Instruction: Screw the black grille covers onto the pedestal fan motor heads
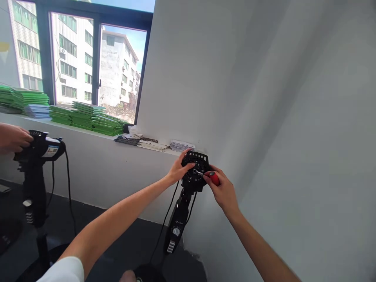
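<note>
A black pedestal fan without a grille or blades stands by the wall, its round motor head facing me. My left hand is closed on the left edge of that head, with the thumb across its front. My right hand grips a red-handled screwdriver at the head's right side. The screwdriver's metal shaft points left toward the middle of the motor head, where a shiny metal part shows. Whether the tip touches it I cannot tell. Below the head, the fan's control column carries a round knob and several buttons.
At left, another person's hand rests on a second black fan. Green stacked packs and flat sheets lie along the window sill. Black cords hang beside both fans. A white wall rises at right.
</note>
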Demonstrator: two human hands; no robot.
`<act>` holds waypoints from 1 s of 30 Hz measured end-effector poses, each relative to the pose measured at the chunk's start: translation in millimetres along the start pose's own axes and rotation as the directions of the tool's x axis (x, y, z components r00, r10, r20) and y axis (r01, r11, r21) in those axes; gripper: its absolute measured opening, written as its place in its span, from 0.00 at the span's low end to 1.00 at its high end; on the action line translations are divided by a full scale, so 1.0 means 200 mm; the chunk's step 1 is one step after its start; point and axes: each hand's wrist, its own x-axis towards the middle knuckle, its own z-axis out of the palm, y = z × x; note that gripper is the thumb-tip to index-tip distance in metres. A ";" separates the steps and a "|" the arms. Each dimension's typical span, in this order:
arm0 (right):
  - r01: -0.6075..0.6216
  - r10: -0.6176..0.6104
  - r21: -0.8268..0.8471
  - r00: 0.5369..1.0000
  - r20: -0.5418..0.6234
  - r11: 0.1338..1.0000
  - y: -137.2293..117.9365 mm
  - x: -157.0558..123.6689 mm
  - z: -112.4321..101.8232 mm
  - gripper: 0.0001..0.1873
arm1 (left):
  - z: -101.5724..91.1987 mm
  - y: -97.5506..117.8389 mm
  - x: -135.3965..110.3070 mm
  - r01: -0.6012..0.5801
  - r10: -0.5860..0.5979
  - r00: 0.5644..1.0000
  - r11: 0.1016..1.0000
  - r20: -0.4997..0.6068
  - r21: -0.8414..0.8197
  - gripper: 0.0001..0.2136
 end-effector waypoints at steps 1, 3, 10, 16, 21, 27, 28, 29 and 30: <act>-0.010 0.010 -0.003 1.000 0.014 1.000 0.01 0.01 -0.01 0.20 | 0.00 0.00 0.00 0.001 -0.001 1.000 1.000 0.004 0.018 0.32; -0.032 0.032 -0.008 0.999 0.036 0.999 0.02 0.02 -0.02 0.19 | 0.00 0.01 0.01 0.007 -0.008 1.000 0.997 0.012 0.076 0.31; -0.078 0.078 -0.011 0.993 0.087 0.997 0.02 0.08 -0.04 0.18 | -0.01 0.04 0.02 0.003 -0.018 0.999 0.953 0.048 0.304 0.30; -0.128 0.123 0.032 0.986 0.113 0.991 0.02 0.12 -0.02 0.17 | 0.00 0.02 0.02 0.000 -0.010 0.999 0.957 0.033 0.290 0.30; -0.201 0.190 0.159 0.979 0.079 0.967 0.06 0.09 0.02 0.26 | 0.00 0.01 0.02 0.011 -0.010 1.000 0.967 -0.007 0.253 0.29; -0.256 0.251 0.319 0.966 0.057 0.913 0.12 0.07 0.09 0.32 | 0.01 -0.03 0.03 -0.037 0.043 0.998 0.987 -0.035 0.156 0.27; -0.260 0.257 0.333 0.965 0.054 0.906 0.13 0.07 0.10 0.32 | 0.01 -0.03 0.03 -0.051 0.058 0.997 0.989 -0.041 0.138 0.27; -0.262 0.263 0.346 0.964 0.046 0.901 0.13 0.06 0.11 0.33 | 0.01 -0.03 0.03 -0.061 0.068 0.997 0.990 -0.047 0.124 0.27; -0.261 0.266 0.359 0.963 0.037 0.896 0.12 0.06 0.12 0.34 | 0.02 -0.04 0.04 -0.065 0.072 0.996 0.991 -0.050 0.116 0.27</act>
